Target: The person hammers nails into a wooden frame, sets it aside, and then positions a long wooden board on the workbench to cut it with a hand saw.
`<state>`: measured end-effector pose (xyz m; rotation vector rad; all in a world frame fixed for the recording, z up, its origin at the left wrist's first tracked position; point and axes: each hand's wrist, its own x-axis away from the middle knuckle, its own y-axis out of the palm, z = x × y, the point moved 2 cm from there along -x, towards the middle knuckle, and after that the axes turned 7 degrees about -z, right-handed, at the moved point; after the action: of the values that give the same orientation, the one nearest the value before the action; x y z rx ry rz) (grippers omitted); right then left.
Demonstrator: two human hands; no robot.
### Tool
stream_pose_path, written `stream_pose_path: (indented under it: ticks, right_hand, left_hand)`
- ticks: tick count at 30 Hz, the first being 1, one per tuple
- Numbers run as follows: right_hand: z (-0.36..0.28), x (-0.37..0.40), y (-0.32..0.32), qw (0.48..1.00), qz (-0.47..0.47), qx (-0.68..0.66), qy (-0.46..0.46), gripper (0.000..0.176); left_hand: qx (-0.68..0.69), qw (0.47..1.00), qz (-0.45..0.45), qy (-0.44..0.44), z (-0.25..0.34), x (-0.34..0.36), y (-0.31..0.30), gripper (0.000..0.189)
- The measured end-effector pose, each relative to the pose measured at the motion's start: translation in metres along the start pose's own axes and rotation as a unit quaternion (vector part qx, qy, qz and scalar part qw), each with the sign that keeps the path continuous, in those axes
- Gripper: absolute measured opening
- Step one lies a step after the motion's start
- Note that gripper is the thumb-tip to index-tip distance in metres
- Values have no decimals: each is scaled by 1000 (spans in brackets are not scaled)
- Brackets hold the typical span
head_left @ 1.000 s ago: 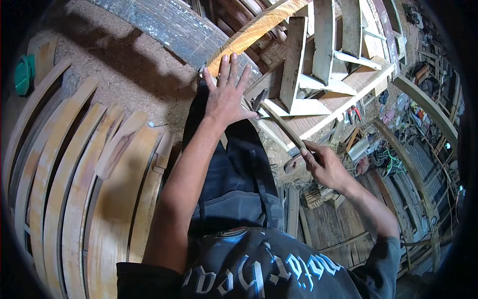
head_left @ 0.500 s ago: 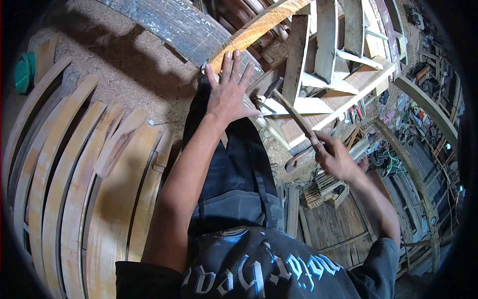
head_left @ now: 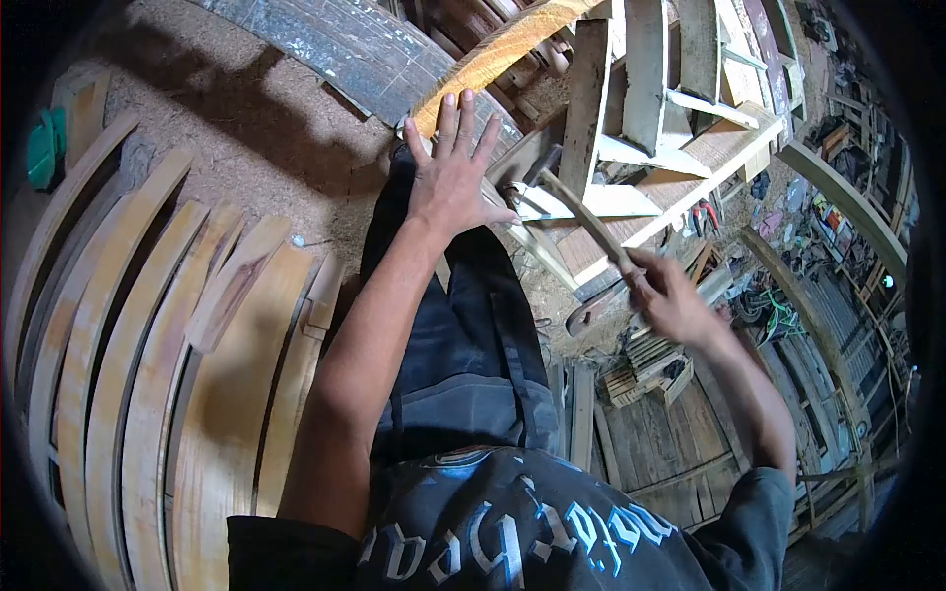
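Note:
My left hand [head_left: 448, 187] is spread flat, its fingertips over the near end of an orange-brown wooden board [head_left: 498, 57]. Whether the palm presses on wood beneath it is hidden. In my right hand [head_left: 670, 300] is a hammer [head_left: 588, 219], gripped by its wooden handle. The hammer's dark head is near the corner of a wooden frame [head_left: 680, 204] with several upright pale slats [head_left: 645, 79]. What lies directly under the head cannot be made out.
Several long curved planks [head_left: 148, 364] stand side by side on the left. A worn bench board [head_left: 325, 49] crosses the top. Red-handled pliers [head_left: 705, 219] lie beyond the frame. Scrap wood [head_left: 650, 369] and clutter are piled on the right. A green object [head_left: 46, 148] is at far left.
My right hand and the hammer have shifted slightly, the hammer head a little up in the view. My left hand stays almost in place, fingers still spread.

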<state>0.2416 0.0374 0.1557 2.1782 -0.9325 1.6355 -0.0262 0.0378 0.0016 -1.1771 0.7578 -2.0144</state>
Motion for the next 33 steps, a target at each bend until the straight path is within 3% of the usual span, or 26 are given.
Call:
stream_pose_path:
  ticks: [1, 2, 3, 5, 7, 9, 10, 13, 15, 18, 20, 23, 25, 27, 29, 31, 33]
  right_hand:
    - [-5, 4, 11, 998, -29, 52, -32, 41]
    - [-8, 13, -2, 989, -107, -67, 76, 42]
    - [-18, 14, -2, 989, -111, -64, 75, 42]
    - [-24, 15, -4, 988, -9, -121, 91, 42]
    - [-9, 8, -2, 994, -21, -91, 61, 45]
    - [-6, 6, 3, 994, -99, 26, 40, 50]
    - [-14, 9, -1, 996, -48, -31, 62, 51]
    - [-20, 7, -7, 978, 96, -181, -47, 47]
    - [-15, 13, 0, 992, -84, 71, 57, 45]
    - [-11, 17, 3, 995, -78, 22, 55, 45]
    - [-13, 17, 2, 993, -21, -103, 50, 45]
    - [-6, 11, 3, 994, -92, -22, 49, 45]
    - [-28, 14, -7, 990, -13, -122, 69, 44]
    - [-27, 11, -9, 971, 106, -211, -37, 45]
    - [-16, 15, 5, 969, 126, -199, -69, 44]
    - [-6, 18, 18, 997, -61, 34, 25, 49]
    - [-11, 17, 12, 996, -81, 12, 46, 52]
  left_hand:
    - [5, 1000, -3, 5, 1, 1, 0, 143]
    - [9, 1000, 0, 1, -1, -1, 1, 143]
    - [10, 1000, 0, -3, -2, 2, 2, 143]
    - [4, 1000, 4, 5, -1, 0, 3, 143]
    - [7, 1000, 5, 5, 0, 0, 3, 143]
    - [10, 1000, 2, 2, -1, 1, 2, 143]
    - [4, 1000, 6, 2, -2, 0, 1, 142]
    - [4, 1000, 4, 3, -1, 1, 3, 142]
    - [3, 1000, 9, 1, -3, 0, 2, 142]
    - [15, 1000, 24, 9, -2, 1, 6, 142]
    - [16, 1000, 16, 11, -2, 1, 5, 141]
    - [13, 1000, 5, 6, -1, 1, 3, 141]
    - [13, 1000, 9, 7, -2, 1, 4, 141]
    - [15, 1000, 11, 10, -1, 1, 6, 141]
    - [8, 1000, 11, 7, -2, 0, 5, 142]
    - [10, 1000, 13, 9, -3, -1, 5, 142]
    - [14, 1000, 16, 8, -3, 0, 7, 142]
